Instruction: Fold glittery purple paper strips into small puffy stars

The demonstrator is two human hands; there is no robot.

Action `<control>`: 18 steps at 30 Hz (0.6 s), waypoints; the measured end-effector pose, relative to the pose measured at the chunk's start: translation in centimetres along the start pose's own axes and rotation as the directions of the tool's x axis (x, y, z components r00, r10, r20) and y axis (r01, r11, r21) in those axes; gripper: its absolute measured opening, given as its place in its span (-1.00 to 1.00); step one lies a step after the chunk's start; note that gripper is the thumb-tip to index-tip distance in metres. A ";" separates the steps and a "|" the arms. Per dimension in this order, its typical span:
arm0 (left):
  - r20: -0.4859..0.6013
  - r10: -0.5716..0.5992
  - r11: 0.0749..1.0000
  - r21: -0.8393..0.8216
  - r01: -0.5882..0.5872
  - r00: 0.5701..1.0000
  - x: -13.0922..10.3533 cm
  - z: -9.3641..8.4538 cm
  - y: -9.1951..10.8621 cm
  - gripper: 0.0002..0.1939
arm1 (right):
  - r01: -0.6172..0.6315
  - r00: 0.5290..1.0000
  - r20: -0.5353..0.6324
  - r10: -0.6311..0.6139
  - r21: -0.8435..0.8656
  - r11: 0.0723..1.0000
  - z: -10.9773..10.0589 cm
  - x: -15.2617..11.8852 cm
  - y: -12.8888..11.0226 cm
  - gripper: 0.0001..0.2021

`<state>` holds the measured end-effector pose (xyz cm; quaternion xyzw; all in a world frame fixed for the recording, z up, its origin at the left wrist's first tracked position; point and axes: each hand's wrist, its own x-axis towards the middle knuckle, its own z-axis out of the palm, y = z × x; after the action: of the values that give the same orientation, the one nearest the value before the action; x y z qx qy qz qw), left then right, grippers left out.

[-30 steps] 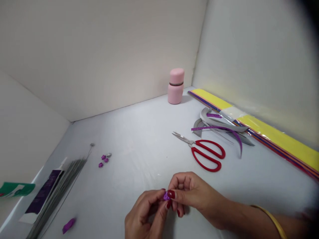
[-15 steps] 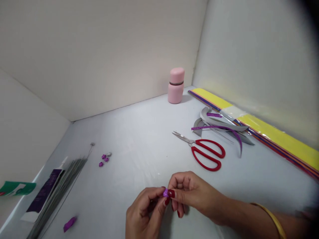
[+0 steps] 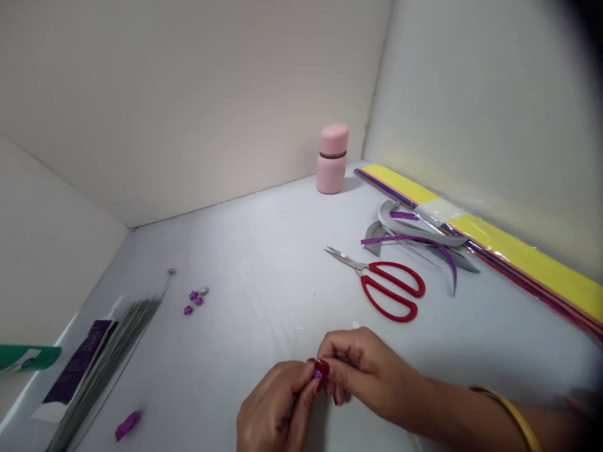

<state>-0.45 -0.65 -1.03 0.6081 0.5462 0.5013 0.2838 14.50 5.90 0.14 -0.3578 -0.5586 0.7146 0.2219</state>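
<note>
Near the front edge, my left hand [image 3: 277, 405] and my right hand [image 3: 360, 370] meet fingertip to fingertip. Between them they pinch a small purple folded paper star [image 3: 317, 373], partly covered by the fingertips. Both hands are closed on it. Just beyond them lie scissors with red handles [image 3: 393, 292], blades pointing left. Further left on the table sits a group of small purple paper stars [image 3: 193, 301] beside a silver one [image 3: 203, 291]. A crumpled purple piece [image 3: 127, 426] rests at the lower left.
A pink bottle [image 3: 332, 160] stands in the back corner. At right are curled grey and purple paper strips [image 3: 414, 235] and a packet of coloured paper strips [image 3: 490, 242]. At left lie thin grey wires [image 3: 110, 361], a purple-and-white tube [image 3: 80, 361] and a green object [image 3: 31, 358].
My left fingers have closed further around the purple star, so less of it shows. A small white scrap now shows behind my right hand. The view has shifted slightly.
</note>
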 end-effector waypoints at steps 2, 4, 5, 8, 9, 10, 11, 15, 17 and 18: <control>-0.011 -0.046 0.998 -0.043 0.045 0.999 0.0 0.1 0.0 -0.78 | -0.055 0.998 -0.001 0.055 0.089 0.995 0.1 0.1 0.1 -0.70; -0.039 -0.100 0.990 -0.105 0.095 0.994 0.1 0.1 0.1 -0.78 | -0.084 0.996 -0.001 0.085 0.177 0.981 0.1 0.2 0.2 -0.69; -0.049 -0.109 0.987 -0.127 0.102 0.993 0.2 0.1 0.1 -0.79 | -0.084 0.996 0.002 0.086 0.197 0.977 0.2 0.2 0.3 -0.68; -0.048 -0.107 0.982 -0.158 0.098 0.993 0.3 0.1 0.3 -0.84 | -0.076 0.997 0.035 0.071 0.198 0.977 0.1 0.2 0.3 -0.65; -0.046 -0.120 0.978 -0.178 0.110 0.992 0.3 0.0 0.3 -0.85 | -0.079 0.996 0.053 0.070 0.199 0.977 0.0 0.1 0.3 -0.65; -0.048 -0.146 0.970 -0.205 0.133 0.988 0.4 -0.1 0.3 -0.86 | -0.083 0.995 0.069 0.071 0.202 0.976 0.0 0.1 0.2 -0.65; -0.044 -0.180 0.958 -0.234 0.165 0.983 0.4 -0.1 0.2 -0.86 | -0.086 0.994 0.082 0.071 0.205 0.975 -0.1 0.1 0.1 -0.65; 0.004 -0.299 0.902 -0.326 0.284 0.954 0.3 -0.2 -0.2 -0.91 | -0.119 0.989 0.107 0.098 0.218 0.969 -0.3 0.1 -0.2 -0.68; 0.011 -0.281 0.907 -0.322 0.270 0.960 0.3 -0.2 -0.3 -0.92 | -0.136 0.988 0.097 0.118 0.213 0.968 -0.2 0.1 -0.2 -0.69; 0.003 -0.242 0.926 -0.298 0.232 0.970 0.2 -0.1 -0.3 -0.91 | -0.142 0.988 0.091 0.126 0.206 0.968 -0.2 0.1 -0.2 -0.68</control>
<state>-0.71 -0.37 -1.19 0.4797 0.5391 0.5495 0.4210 14.56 6.17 0.28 -0.3412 -0.4620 0.7967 0.1882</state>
